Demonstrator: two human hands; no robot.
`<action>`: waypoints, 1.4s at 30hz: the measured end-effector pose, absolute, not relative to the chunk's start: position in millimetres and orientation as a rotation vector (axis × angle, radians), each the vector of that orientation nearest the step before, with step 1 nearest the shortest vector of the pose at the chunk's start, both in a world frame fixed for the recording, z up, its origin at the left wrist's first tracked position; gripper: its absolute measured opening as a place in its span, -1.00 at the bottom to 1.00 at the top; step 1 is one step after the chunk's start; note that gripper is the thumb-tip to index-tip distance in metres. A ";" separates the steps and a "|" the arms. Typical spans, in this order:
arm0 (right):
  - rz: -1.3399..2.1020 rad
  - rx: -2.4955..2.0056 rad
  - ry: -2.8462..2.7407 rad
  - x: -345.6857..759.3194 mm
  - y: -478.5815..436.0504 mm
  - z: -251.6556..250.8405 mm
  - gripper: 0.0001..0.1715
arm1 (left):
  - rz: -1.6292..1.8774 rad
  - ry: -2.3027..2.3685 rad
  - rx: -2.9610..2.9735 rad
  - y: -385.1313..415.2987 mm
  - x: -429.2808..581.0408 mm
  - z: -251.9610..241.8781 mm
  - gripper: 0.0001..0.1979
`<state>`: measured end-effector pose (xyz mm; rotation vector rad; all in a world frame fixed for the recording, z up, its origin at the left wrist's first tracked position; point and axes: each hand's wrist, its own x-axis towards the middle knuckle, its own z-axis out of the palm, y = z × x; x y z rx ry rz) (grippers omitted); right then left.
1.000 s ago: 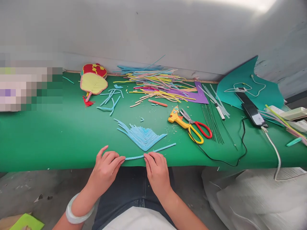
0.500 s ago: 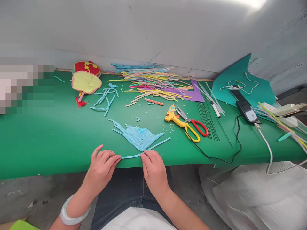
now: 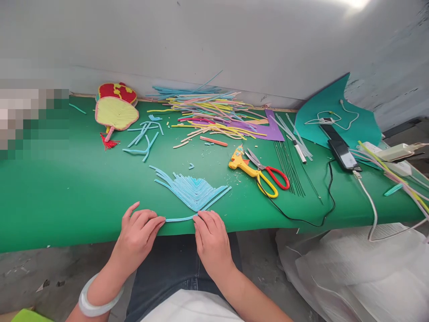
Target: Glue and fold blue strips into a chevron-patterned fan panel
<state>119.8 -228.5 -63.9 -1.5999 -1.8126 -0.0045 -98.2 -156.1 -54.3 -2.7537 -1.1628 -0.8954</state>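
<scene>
Between my two hands a light blue pipe cleaner [image 3: 180, 219] runs along the front of the green table. Its left end is pinched by my left hand [image 3: 139, 229], thumb against fingertips. My right hand [image 3: 212, 235] pinches it farther along, and the rest slants up to the right beyond my fingers. Just past it lies a V-shaped stack of nested blue pipe cleaners [image 3: 191, 190], its point towards me, close to my right fingertips. A tiny bent blue piece [image 3: 191, 166] sits above the stack.
Scissors [image 3: 268, 172] lie against a yellow glue gun [image 3: 241, 162], whose black cord trails right. Behind is a heap of coloured pipe cleaners [image 3: 208, 105]. Fan-shaped crafts [image 3: 117, 113] rest at the back left. Green wires [image 3: 291, 172] and a black phone [image 3: 343, 154] are at the right.
The held pipe cleaner's free right part has swung up and left, closer to the stack's right arm. Both hands keep their pinch; the whole view has shifted slightly.
</scene>
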 end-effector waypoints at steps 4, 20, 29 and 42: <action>-0.003 -1.592 -1.809 115.2 -228.5 -63.5 -0.66 | -0.881 -1.186 -2.745 -155.3 -103.0 -53.4 -0.86; -0.045 -1.601 -1.824 114.1 -225.6 -64.5 -0.70 | -0.868 -1.160 -2.770 -156.0 -112.7 -54.8 -0.86; -0.063 -1.630 -1.832 114.6 -228.1 -65.3 -0.65 | -0.868 -1.085 -2.808 -158.3 -108.1 -53.4 -0.84; -0.076 -1.649 -1.828 113.5 -227.6 -66.5 -0.70 | -0.853 -1.087 -2.840 -157.0 -110.1 -52.6 -0.81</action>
